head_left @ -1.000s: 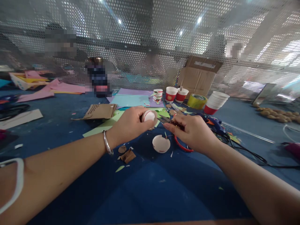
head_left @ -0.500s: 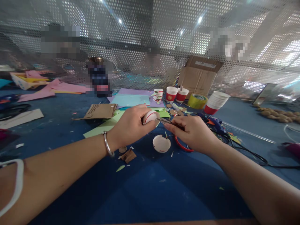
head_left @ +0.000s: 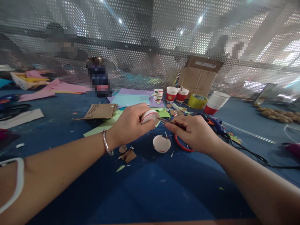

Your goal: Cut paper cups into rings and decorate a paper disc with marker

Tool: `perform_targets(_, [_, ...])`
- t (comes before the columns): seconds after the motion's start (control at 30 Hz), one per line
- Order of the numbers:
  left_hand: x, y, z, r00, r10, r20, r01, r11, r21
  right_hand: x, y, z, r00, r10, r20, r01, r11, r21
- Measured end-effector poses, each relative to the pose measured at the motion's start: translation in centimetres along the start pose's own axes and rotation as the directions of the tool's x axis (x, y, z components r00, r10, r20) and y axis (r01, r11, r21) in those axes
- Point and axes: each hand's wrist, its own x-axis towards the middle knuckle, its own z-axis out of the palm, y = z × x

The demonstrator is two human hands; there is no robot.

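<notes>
Our left hand (head_left: 131, 125) is wrapped around a cut paper cup piece (head_left: 148, 116), white w/ a red line, held up above the blue table (head_left: 150, 187). Silver bangle (head_left: 106, 142) on that wrist. Right hand (head_left: 193, 132) is closed on the scissors (head_left: 167, 122), red handles poking out under the palm, blade tips right at the cup piece's edge; can't tell if they're actually biting in.

Just below, btwn both hands, a cup bottom (head_left: 161, 143) lies on the table, open side up, w/ brown card scraps (head_left: 127, 154) near it on the left. Behind the hands: green paper sheet (head_left: 103, 126), a cardboard bit (head_left: 99, 111), light blue and purple sheets (head_left: 131, 99).

Further back two red-and-white cups (head_left: 176, 94), a yellow tape roll (head_left: 197, 101), and a stack of cups (head_left: 217, 102) lying tilted. Blue glue gun (head_left: 214, 123) just right of our right hand, its black cord trailing off. Cardboard box (head_left: 199, 75) stands against the perforated mesh screen (head_left: 150, 37). Pink and yellow papers (head_left: 47, 86) far left.
</notes>
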Motion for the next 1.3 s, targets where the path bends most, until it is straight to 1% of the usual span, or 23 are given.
perform_targets(0.07, [0.1, -0.1, 0.0, 0.998, -0.066, 0.015, 0.067, 0.995, -0.07, 0.0, 0.0, -0.1, 1.0, -0.011, 0.0, 0.011, 1.0, 0.0])
perform_targets(0.13, [0.2, -0.4, 0.0, 0.985, -0.156, 0.069, 0.167, 0.966, -0.198, 0.0, -0.1, -0.1, 1.0, -0.023, 0.01, 0.023, 1.0, -0.003])
perform_targets(0.17, [0.3, -0.6, 0.0, 0.972, -0.204, 0.114, 0.228, 0.935, -0.272, 0.0, -0.1, 0.0, 1.0, -0.026, 0.017, 0.026, 1.0, -0.006])
perform_targets(0.23, [0.5, -1.0, 0.0, 0.934, -0.287, 0.214, 0.352, 0.846, -0.401, 0.1, -0.2, 0.0, 0.999, -0.019, 0.036, 0.019, 1.0, -0.006])
perform_targets(0.33, [0.7, -1.8, 0.2, 0.869, -0.369, 0.329, 0.493, 0.695, -0.523, 0.2, -0.1, 0.1, 0.996, 0.009, 0.086, -0.011, 1.0, 0.012])
perform_targets(0.4, [0.8, -2.1, 0.5, 0.838, -0.39, 0.381, 0.545, 0.594, -0.592, 0.3, 0.2, 0.0, 0.992, 0.018, 0.125, -0.022, 0.999, 0.033])
perform_targets(0.47, [0.8, -2.2, 0.7, 0.816, -0.4, 0.417, 0.575, 0.501, -0.646, 0.4, 0.7, -0.2, 0.989, 0.026, 0.145, -0.035, 0.998, 0.058])
perform_targets(0.53, [0.9, -2.0, 0.9, 0.802, -0.419, 0.425, 0.589, 0.439, -0.679, 0.6, 1.3, -0.4, 0.991, 0.037, 0.128, -0.049, 0.994, 0.093])
perform_targets(0.57, [0.8, -1.9, 1.0, 0.799, -0.43, 0.42, 0.59, 0.426, -0.686, 0.7, 1.6, -0.5, 0.993, 0.047, 0.107, -0.06, 0.991, 0.119])
perform_targets(0.63, [0.8, -1.6, 1.2, 0.801, -0.439, 0.407, 0.588, 0.443, -0.677, 0.8, 2.0, -0.5, 0.994, 0.084, 0.068, -0.096, 0.976, 0.197])
perform_targets(0.67, [0.7, -1.5, 1.3, 0.81, -0.427, 0.402, 0.58, 0.477, -0.66, 0.9, 2.1, -0.4, 0.993, 0.105, 0.057, -0.116, 0.962, 0.248])
perform_targets(0.73, [0.5, -1.3, 1.4, 0.843, -0.372, 0.389, 0.539, 0.584, -0.607, 0.9, 2.1, 0.0, 0.991, 0.128, 0.044, -0.135, 0.926, 0.354])
perform_targets(0.8, [0.3, -1.0, 1.4, 0.872, -0.305, 0.383, 0.48, 0.69, -0.542, 0.9, 1.8, 0.5, 0.994, 0.107, 0.032, -0.11, 0.888, 0.446])
perform_targets(0.87, [0.2, -0.7, 1.3, 0.888, -0.258, 0.381, 0.432, 0.753, -0.497, 0.8, 1.5, 1.0, 0.995, 0.089, 0.04, -0.098, 0.86, 0.501])
perform_targets(0.97, [0.1, -0.2, 1.2, 0.891, -0.219, 0.398, 0.402, 0.786, -0.469, 0.6, 1.1, 1.3, 0.988, 0.101, 0.114, -0.148, 0.823, 0.549])
perform_targets(1.07, [0.0, 0.0, 1.2, 0.88, -0.22, 0.42, 0.407, 0.805, -0.432, 0.4, 0.8, 1.3, 0.978, 0.111, 0.175, -0.196, 0.771, 0.606])
perform_targets(1.13, [0.0, -0.1, 1.2, 0.88, -0.222, 0.42, 0.403, 0.816, -0.414, 0.4, 0.7, 1.3, 0.974, 0.121, 0.194, -0.217, 0.748, 0.627])
perform_targets(1.23, [-0.1, -0.3, 1.2, 0.886, -0.19, 0.423, 0.37, 0.839, -0.399, 0.4, 0.4, 1.2, 0.97, 0.119, 0.21, -0.228, 0.74, 0.633])
perform_targets(1.3, [-0.1, -0.4, 1.2, 0.883, -0.171, 0.437, 0.365, 0.836, -0.41, 0.4, 0.2, 1.2, 0.969, 0.118, 0.219, -0.234, 0.735, 0.636])
